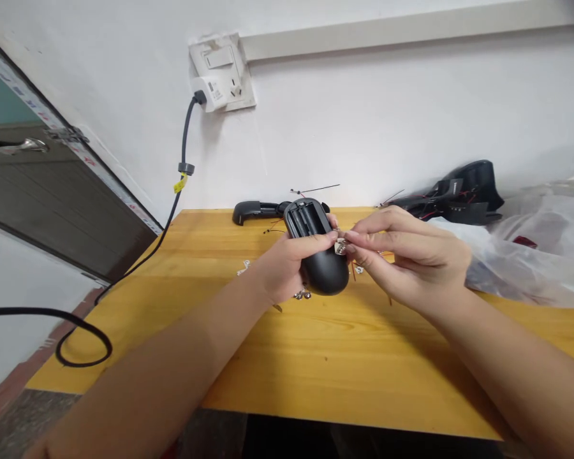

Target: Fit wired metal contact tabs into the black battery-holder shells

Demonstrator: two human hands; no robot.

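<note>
My left hand point(287, 268) is wrapped round a black plastic housing point(326, 271) with a rounded lower end and an open slotted compartment at its top. It is held above the wooden table. My right hand point(406, 252) pinches a small metal spring contact point(340, 247) at the housing's right edge, close to my left thumb. Several small metal pieces point(303, 294) lie on the table just below the housing, and more point(243, 268) lie left of it. Thin wires show behind my right fingers.
Another black housing point(249, 211) lies at the table's point(316, 363) back edge. Black parts with wires point(459, 194) are piled at the back right beside a clear plastic bag point(530, 248). A black cable point(172, 210) hangs from a wall socket at the left.
</note>
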